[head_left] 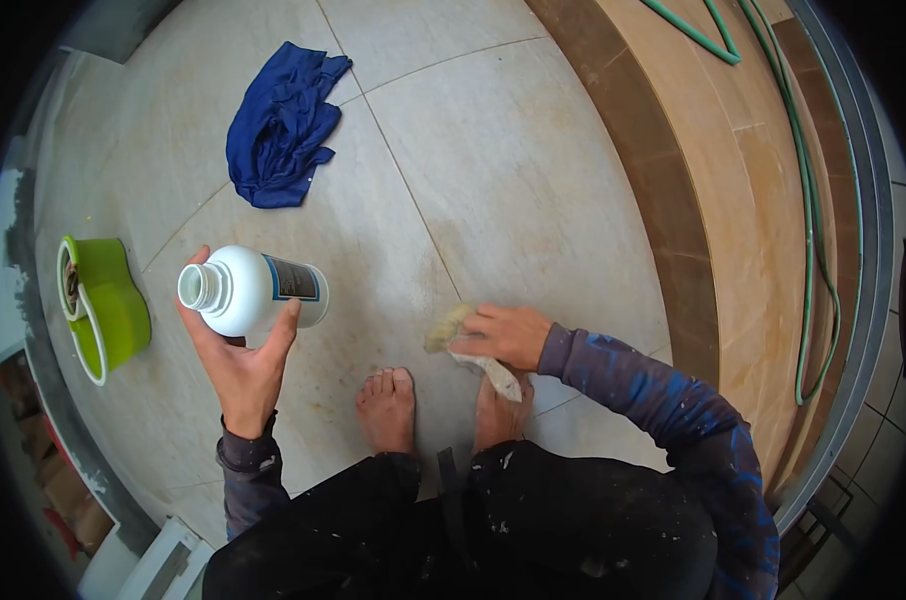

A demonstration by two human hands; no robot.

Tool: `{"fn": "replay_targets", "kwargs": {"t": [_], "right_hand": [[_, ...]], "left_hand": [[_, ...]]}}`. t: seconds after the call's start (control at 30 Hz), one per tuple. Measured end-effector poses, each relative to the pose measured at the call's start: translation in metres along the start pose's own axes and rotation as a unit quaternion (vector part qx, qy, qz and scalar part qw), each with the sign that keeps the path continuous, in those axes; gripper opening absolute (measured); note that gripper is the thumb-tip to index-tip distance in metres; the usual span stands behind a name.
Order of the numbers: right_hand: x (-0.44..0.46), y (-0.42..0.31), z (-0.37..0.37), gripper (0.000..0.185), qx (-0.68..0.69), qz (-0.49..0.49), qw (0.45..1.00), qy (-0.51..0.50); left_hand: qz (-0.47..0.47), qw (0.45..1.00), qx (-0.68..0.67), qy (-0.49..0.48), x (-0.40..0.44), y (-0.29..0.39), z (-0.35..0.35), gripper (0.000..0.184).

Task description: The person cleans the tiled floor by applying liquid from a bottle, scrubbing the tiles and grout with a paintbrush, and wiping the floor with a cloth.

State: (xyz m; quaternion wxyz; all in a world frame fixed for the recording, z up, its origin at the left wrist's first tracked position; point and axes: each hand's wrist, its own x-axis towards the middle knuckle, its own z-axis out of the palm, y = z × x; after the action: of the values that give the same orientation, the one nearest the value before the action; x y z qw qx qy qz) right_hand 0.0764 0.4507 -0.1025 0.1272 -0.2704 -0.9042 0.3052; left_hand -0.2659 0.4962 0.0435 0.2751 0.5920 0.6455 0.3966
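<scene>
Left hand (241,375) wraps the bottle (245,318), thumb on the label side and fingers round the far side, while the right hand (508,338) closes its bunched fingers over a rag (500,380) just above the right foot (498,415). From where I stand, I can't tell whether the rag meets the floor (513,130). No cap sits on that bottle's threaded neck, and it leans towards the bucket (123,310); if there's liquid inside, more tilt or a slackened thumb could spill it, and wet tile under bare feet might turn slippery. Smooth, rounded plastic like that could also slide through damp fingers. By contrast, the rag looks limp and crumpled, yellowish at its front and whiter behind. Farther off lies a blue cloth (283,130), soft and deeply creased, on matt, stained grey tiles; the bucket is glossy green with a pale rim.
</scene>
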Motion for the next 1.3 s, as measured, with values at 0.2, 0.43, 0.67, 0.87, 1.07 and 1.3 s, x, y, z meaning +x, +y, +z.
{"fn": "replay_targets", "kwargs": {"t": [0.2, 0.43, 0.67, 0.87, 1.07, 1.3], "right_hand": [[-0.009, -0.003, 0.0, 0.046, -0.096, 0.229, 0.943, 0.221], [-0.09, 0.019, -0.05, 0.041, -0.151, 0.337, 0.898, 0.239], [-0.05, 0.02, -0.013, 0.038, -0.117, 0.188, 0.959, 0.177], [0.025, 0.212, -0.041, 0.024, -0.156, 0.429, 0.773, 0.44], [0.06, 0.145, -0.075, 0.027, -0.191, 0.347, 0.872, 0.287], [0.073, 0.126, -0.046, 0.019, -0.225, 0.284, 0.893, 0.268]], "left_hand": [[0.038, 0.999, 0.005, -0.025, 0.01, 0.008, 0.012, 0.096], [0.055, 0.997, -0.009, -0.059, 0.016, 0.017, 0.033, 0.094], [0.055, 0.997, 0.001, -0.056, 0.013, 0.036, 0.039, 0.097], [0.049, 0.995, 0.088, -0.009, 0.001, 0.047, 0.013, 0.096], [0.084, 0.986, 0.136, 0.054, 0.032, 0.073, -0.006, 0.094], [0.145, 0.977, 0.152, 0.029, 0.089, 0.089, 0.011, 0.094]]}}
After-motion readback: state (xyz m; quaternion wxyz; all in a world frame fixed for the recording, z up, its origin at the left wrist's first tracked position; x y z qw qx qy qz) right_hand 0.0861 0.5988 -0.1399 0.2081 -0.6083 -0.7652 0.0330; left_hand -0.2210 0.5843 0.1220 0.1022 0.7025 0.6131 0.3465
